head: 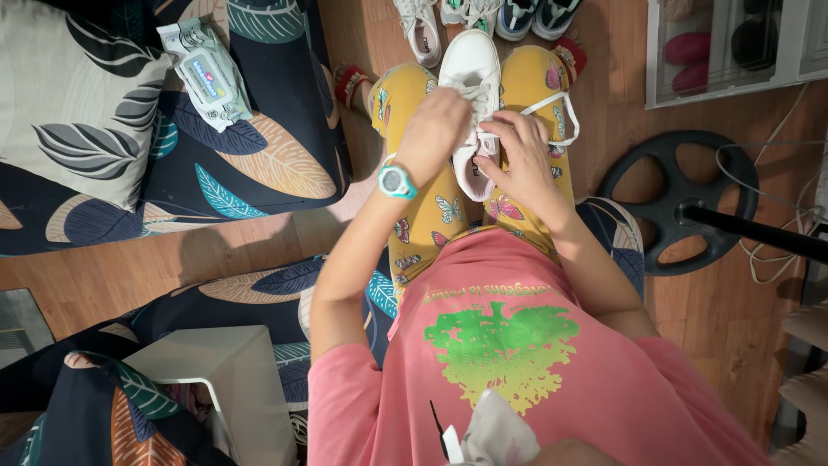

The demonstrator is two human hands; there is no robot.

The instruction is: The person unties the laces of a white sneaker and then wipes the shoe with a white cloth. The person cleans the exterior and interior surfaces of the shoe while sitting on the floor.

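- Two hands are busy on one white shoe (470,82), which sits on our lap between our knees, toe pointing away from us.
- Our left hand (434,129) lies curled over the near left side of the shoe. Its fingers are bent down onto the laces, but we cannot tell what they pinch. It has a teal watch (395,181) on the wrist.
- Our right hand (520,160) is on the near right side of the shoe. Its fingers are bent and close together on the laces by the shoe's opening.
- A white lace (565,108) loops out to the right of the shoe, over our yellow leg.
- More shoes (483,15) stand in a row on the wood floor, just past the white shoe's toe.
- A pack of wipes (205,73) lies on a leafy cushion (276,164), well to the left of the shoe.
- A black weight plate (677,198) lies on the floor, to the right of the shoe.
- A white stool (220,380) is near us, left of and well below the shoe.
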